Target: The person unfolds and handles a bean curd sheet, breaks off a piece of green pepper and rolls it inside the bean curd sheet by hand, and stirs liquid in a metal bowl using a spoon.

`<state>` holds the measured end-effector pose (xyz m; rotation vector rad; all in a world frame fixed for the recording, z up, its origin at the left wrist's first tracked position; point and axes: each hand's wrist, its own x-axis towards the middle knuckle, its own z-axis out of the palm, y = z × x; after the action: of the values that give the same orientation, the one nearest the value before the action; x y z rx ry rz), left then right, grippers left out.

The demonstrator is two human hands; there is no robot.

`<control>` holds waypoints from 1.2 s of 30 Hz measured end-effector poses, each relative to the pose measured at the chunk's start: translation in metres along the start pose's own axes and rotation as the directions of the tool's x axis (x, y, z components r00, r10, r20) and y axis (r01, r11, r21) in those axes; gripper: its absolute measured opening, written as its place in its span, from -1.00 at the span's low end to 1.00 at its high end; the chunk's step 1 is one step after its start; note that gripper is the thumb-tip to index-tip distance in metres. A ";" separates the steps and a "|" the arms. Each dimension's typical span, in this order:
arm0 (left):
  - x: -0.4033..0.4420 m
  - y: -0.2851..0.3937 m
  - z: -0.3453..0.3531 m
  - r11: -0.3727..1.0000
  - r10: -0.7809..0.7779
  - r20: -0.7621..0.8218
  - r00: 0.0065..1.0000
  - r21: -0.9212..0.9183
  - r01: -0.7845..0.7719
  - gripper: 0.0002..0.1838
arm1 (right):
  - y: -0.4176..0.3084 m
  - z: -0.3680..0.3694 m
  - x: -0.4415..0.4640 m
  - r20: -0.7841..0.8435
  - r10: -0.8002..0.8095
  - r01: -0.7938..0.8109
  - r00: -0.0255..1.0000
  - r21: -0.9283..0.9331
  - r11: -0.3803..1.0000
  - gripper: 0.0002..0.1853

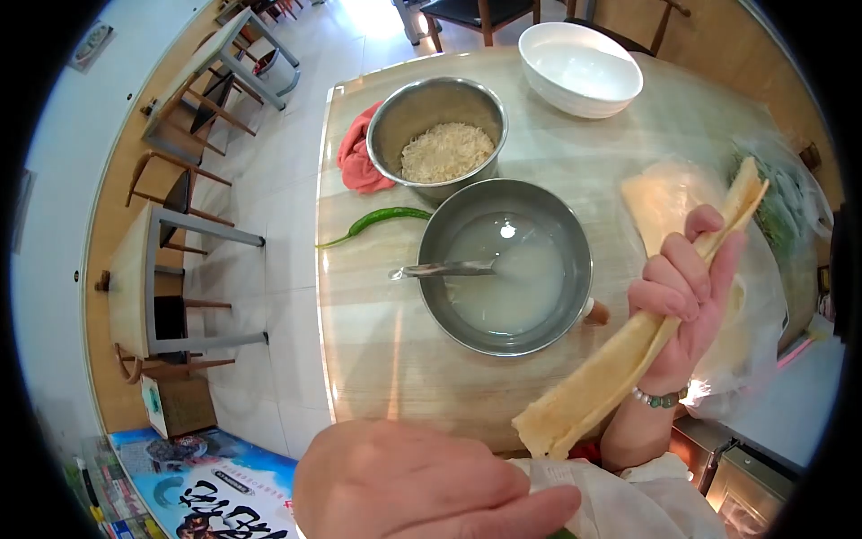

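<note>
My right hand (687,278) is wrapped round a rolled, pale-yellow pancake (597,382), which slants from upper right to lower left. My left hand (431,485) is close to the camera at the bottom, fingers pressed together. A sliver of green shows below its fingertips, too cut off to name. Between the hands and the far side of the table stands a metal bowl (431,310) of cloudy whitish liquid, with a metal spoon (444,269) across its left rim. A green chili pepper (382,217) lies left of the bowl.
Behind the bowl, a metal pot (391,130) holds white grains like rice, beside a red cloth (357,157). A white bowl (579,67) stands at the back. On the right are yellow sheets in plastic (669,202) and bagged greens (781,198). Tables and chairs (184,193) line the left wall.
</note>
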<state>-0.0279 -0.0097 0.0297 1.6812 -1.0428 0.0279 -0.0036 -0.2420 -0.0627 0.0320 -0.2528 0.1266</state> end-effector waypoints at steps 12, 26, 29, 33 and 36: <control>0.002 -0.018 -0.016 0.994 0.047 0.015 0.999 -0.101 -0.045 -0.67 | -0.002 -0.003 -0.004 0.087 0.019 -0.020 0.996 0.007 1.000 -0.62; -0.008 -0.025 -0.006 0.999 0.045 -0.061 0.997 -0.009 -0.046 -0.69 | -0.003 -0.003 -0.004 0.075 0.024 -0.023 0.997 -0.013 1.000 -0.62; -0.008 -0.025 -0.003 0.999 0.026 -0.123 0.992 -0.038 -0.031 -0.70 | -0.002 0.002 -0.003 0.012 0.007 -0.006 1.000 -0.045 0.999 -0.66; -0.009 -0.024 -0.002 0.999 0.012 -0.127 0.992 -0.043 -0.017 -0.70 | -0.002 0.000 -0.003 0.003 0.011 -0.011 1.000 -0.040 0.999 -0.67; -0.010 -0.027 -0.009 0.998 0.036 -0.078 0.996 -0.045 -0.039 -0.70 | -0.003 -0.004 -0.002 0.076 0.036 -0.035 0.996 -0.017 0.999 -0.63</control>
<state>-0.0125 0.0032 0.0077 1.6061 -1.0096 0.0913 -0.0038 -0.2451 -0.0666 0.0164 -0.3310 0.1586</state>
